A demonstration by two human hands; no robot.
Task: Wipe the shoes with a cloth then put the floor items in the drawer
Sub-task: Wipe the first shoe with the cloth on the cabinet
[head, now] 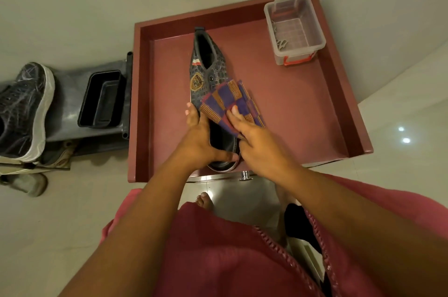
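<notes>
A dark shoe point(208, 71) lies in the open drawer point(339, 93), toe at the near edge, heel toward the far one. The left hand point(202, 138) grips the toe end, fingers curled round the left side, thumb across the front. The right hand point(257, 144) presses a checked cloth point(232, 105) on the shoe's right side, fingers curled over the cloth. A clear box point(294, 30) sits in the drawer's far right corner. Left of the drawer stand a sneaker point(24, 110) and a black tray point(101, 99).
</notes>
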